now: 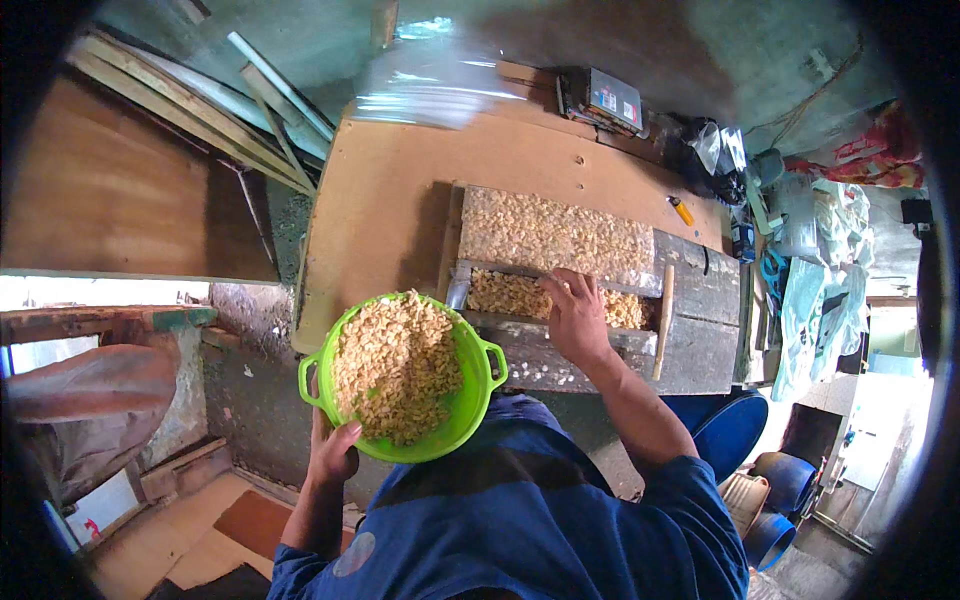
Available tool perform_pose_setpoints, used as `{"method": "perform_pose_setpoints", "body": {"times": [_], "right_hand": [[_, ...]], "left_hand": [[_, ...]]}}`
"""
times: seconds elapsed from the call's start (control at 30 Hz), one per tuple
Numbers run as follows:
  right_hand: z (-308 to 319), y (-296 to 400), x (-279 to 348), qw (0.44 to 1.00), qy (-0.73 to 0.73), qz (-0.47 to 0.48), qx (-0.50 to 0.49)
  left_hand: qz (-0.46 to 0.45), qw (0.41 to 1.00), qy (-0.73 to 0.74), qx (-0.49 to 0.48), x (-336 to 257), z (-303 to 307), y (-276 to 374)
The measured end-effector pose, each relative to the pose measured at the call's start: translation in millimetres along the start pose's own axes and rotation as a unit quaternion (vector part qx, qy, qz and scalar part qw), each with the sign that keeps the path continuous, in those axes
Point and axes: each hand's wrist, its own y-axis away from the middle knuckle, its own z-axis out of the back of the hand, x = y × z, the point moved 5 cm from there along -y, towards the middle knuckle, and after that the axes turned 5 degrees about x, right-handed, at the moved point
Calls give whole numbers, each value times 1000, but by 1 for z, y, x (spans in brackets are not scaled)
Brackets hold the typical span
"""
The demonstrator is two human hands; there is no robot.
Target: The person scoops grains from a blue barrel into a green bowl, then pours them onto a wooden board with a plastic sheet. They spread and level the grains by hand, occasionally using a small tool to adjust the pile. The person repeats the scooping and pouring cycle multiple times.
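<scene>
My left hand grips the lower left rim of a green plastic basin with two loop handles. Light tan flakes or chips fill much of the basin. Over a narrow wooden trough, my right hand is bent downward with its fingertips at the trough's upper edge; whether they hold any flakes cannot be told. More flakes lie in the trough. Just behind it, a flat layer of flakes lies under what looks like clear plastic. A wooden stick rests across the trough's right end.
The wooden board of the worktable extends behind the trough. On it lie a yellow-handled tool and, farther back, a grey box. Clear plastic sheeting is at the back left. Blue scissors hang at the right, above blue barrels.
</scene>
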Motion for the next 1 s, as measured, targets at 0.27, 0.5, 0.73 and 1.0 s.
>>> {"method": "perform_pose_setpoints", "body": {"times": [0.27, 0.5, 0.73, 1.0], "right_hand": [[-15, -9, 45, 997, 24, 55, 42], [-29, -23, 79, 988, -2, 129, 80], [-20, -19, 79, 988, -14, 145, 42], [-9, 30, 152, 925, -126, 326, 153]], "left_hand": [[-14, 999, 26, -12, -2, 8, 3], [-38, 998, 53, 7, 16, 28, 7], [-3, 999, 39, -38, 8, 8, 14], [-43, 999, 8, 27, 12, -28, 27]]}}
